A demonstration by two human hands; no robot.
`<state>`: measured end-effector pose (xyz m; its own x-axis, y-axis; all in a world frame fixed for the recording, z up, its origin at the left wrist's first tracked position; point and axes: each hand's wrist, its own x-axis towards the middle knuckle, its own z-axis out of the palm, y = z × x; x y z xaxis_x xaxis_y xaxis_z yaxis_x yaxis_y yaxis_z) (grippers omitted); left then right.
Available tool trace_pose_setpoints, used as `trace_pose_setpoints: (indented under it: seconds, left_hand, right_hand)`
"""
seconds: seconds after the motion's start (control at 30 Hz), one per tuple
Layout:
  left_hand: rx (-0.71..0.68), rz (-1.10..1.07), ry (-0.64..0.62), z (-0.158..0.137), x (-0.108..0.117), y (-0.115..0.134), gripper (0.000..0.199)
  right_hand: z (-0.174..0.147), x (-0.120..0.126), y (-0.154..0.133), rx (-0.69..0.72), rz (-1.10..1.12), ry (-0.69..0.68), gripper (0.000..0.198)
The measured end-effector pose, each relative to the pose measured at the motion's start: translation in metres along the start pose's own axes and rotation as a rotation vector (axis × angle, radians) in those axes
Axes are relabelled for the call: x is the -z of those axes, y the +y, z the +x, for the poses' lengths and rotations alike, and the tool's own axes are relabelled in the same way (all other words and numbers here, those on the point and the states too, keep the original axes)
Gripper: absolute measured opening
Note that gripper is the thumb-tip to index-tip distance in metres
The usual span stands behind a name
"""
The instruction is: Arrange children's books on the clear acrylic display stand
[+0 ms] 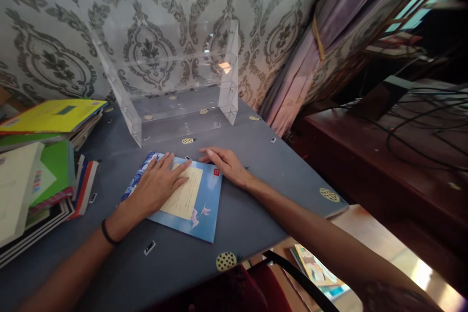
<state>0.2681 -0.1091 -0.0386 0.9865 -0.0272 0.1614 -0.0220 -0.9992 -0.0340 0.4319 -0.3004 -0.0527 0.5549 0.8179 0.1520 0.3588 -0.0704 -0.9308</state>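
A thin blue book (208,204) with a cream text panel lies flat on the table. My left hand (157,183) rests on its left part, fingers stretched out and spread over the cover. At the book's upper right corner is my right hand (226,163), its fingers extended and loosely together. Whether those fingertips touch the book's edge I cannot tell. Just behind the book stands a clear acrylic rack (228,87) with stepped shelves.
Piled books (54,170) fill the table's left side, with a yellow book (54,114) behind. The grey-blue tablecloth (256,224) ends at the right. More books (318,270) lie lower right beside a chair. Black cables (420,112) tangle on a dark red surface.
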Motion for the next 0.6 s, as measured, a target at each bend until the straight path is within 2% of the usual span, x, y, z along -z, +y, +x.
trace_pose_setpoints:
  seconds: [0.2, 0.4, 0.6]
  left_hand:
    - [-0.005, 0.036, -0.012, 0.006, 0.005, 0.011, 0.047]
    - [-0.121, -0.024, -0.01, 0.015, 0.005, 0.03, 0.048]
    - [-0.106, 0.076, -0.01, 0.017, 0.0, 0.045, 0.045]
  right_hand:
    - [0.003, 0.003, 0.005, -0.052, 0.122, 0.006, 0.063]
    - [0.008, 0.011, 0.005, -0.137, 0.285, 0.008, 0.056]
    - [0.008, 0.015, 0.008, -0.103, 0.314, 0.007, 0.055]
